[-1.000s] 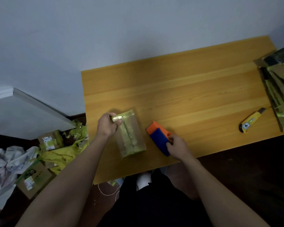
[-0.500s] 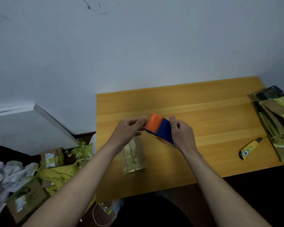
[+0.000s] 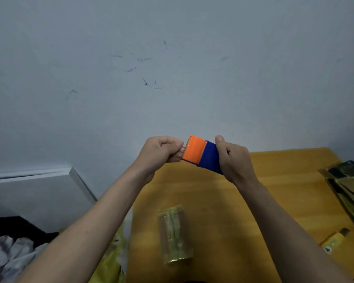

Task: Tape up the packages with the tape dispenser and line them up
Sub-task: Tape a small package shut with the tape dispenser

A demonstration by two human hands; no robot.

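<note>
Head view: we see both hands raised above the table [image 3: 284, 166], close together on the tape dispenser [image 3: 202, 153]. Right hand [image 3: 234, 160] grips its blue end; left hand [image 3: 159, 153] pinches at the orange end, tape itself too faint to make out. One package [image 3: 175, 233] lies flat on the table below. More packages [image 3: 347, 188] and a yellow knife [image 3: 334, 241] sit at right, partly cut off.

no text, label or number is readable on anything in view.
</note>
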